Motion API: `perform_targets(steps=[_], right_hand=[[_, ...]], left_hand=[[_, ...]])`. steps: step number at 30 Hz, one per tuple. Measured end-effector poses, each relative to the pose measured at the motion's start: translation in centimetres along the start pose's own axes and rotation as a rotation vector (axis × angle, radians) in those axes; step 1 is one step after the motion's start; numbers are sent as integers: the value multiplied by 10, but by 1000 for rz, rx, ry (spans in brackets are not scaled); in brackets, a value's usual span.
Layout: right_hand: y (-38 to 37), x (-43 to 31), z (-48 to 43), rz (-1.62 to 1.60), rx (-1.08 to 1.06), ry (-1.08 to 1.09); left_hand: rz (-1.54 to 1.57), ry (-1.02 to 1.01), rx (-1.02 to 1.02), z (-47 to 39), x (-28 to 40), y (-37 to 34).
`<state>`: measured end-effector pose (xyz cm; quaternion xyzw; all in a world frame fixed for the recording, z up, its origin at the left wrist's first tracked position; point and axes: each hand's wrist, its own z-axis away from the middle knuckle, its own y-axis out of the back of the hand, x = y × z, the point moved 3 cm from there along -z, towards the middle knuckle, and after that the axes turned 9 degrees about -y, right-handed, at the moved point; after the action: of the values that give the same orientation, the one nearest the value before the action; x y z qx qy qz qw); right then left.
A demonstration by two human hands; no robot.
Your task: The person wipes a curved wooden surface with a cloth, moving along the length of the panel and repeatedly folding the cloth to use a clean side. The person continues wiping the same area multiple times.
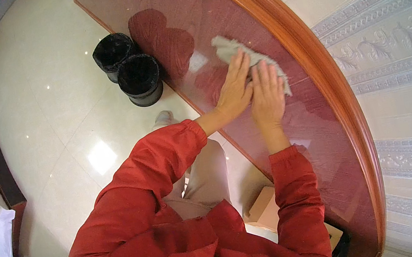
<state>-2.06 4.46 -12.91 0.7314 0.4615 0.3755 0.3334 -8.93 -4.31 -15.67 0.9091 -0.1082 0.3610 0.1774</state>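
A pale grey-green cloth (273,71) lies bunched against a glossy reddish wooden panel (219,14). My left hand (235,87) presses on the cloth, its fingers straight and close together. Just to its right, my right hand (267,95) also bears flat on the cloth, thumb beside the left hand. Some cloth sticks out beyond the fingertips on both sides; the part under the fingers is hidden. Dark reflections show in the panel's shiny surface.
Orange-brown wooden moulding (300,41) borders the panel beside an embossed light wall (381,44). Two black cylindrical things with furry tops (139,80) stand on the tiled floor (50,114) at the panel's near edge. A cardboard box (263,207) sits by my right sleeve.
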Motion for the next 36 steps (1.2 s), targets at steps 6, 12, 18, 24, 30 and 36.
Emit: perform_targets(steps=[6, 12, 18, 24, 30, 36], right_hand=[[15, 12, -2, 96, 154, 54], [-9, 25, 39, 35, 133, 260], [18, 55, 74, -118, 148, 210], [104, 87, 96, -144, 151, -66], [190, 78, 139, -239, 217, -122], [195, 59, 217, -391, 120, -362]], left_hand=[[-74, -32, 49, -21, 32, 10], [96, 193, -51, 22, 27, -10], [354, 480, -170, 57, 24, -60], [701, 621, -268, 67, 78, -93], [1210, 1093, -225, 93, 144, -113], [1702, 1249, -328, 146, 186, -115]])
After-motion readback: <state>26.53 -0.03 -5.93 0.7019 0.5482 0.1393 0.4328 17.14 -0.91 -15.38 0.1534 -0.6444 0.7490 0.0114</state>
